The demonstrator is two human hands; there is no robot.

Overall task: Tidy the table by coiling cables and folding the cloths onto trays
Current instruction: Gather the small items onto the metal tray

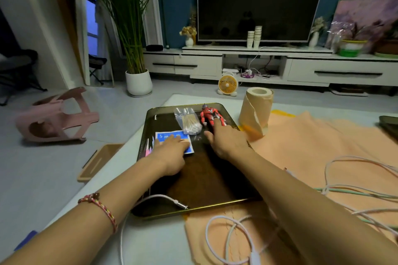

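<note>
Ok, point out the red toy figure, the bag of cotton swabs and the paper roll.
red toy figure [209, 114], head view, on its chest.
bag of cotton swabs [190, 124], head view, on the swab bundle.
paper roll [255, 112], head view, on its side wall.

A white tabletop [161, 243] is carrying a dark, gold-rimmed tray [206, 180], which is sitting toward its left side. A peach cloth [301, 146] is lying spread over the right part, its near corner meeting the tray's front edge. A roll of paper [256, 109] is standing upright just beyond the tray's far right corner. A white cable [121, 241] is trailing across the bare surface at the near left, its plug resting inside the tray.
</note>
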